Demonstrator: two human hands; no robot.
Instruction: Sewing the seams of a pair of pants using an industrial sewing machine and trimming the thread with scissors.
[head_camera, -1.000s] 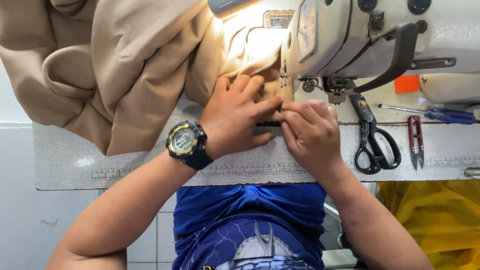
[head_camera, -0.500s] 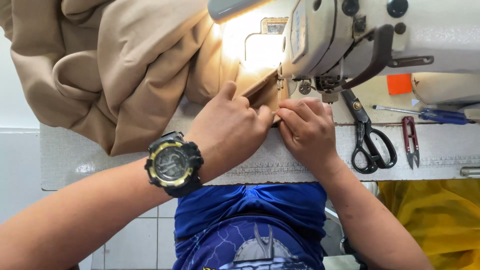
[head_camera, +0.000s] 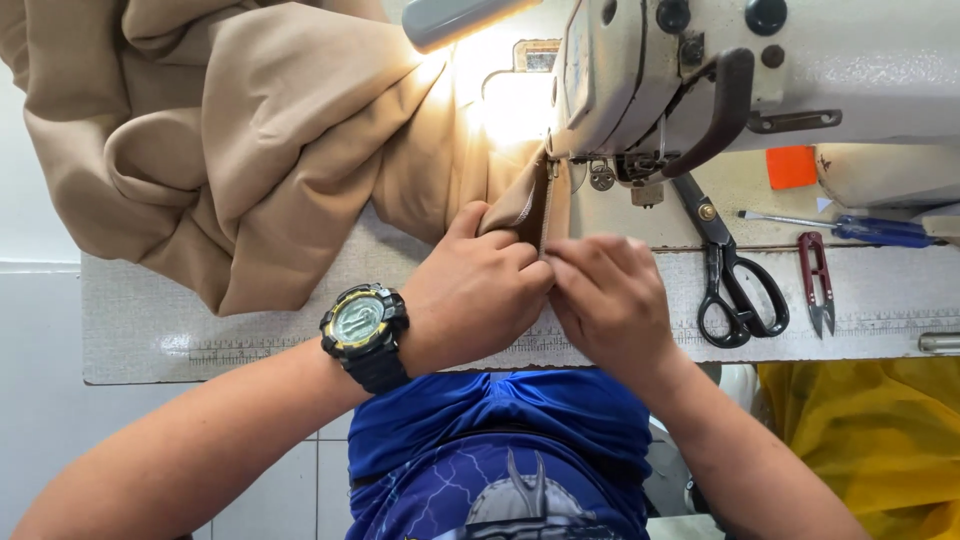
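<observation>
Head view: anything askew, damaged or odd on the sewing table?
Nothing stands out. Left hand and right hand pinch the folded edge of the tan fabric below the white sewing machine. Black-handled scissors and small red thread snips lie flat beside them.

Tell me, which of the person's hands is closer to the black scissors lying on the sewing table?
Right. The right hand pinches the tan fabric just beside the black scissors, apart from them. The left hand grips the fabric on the far side of the right hand.
</observation>
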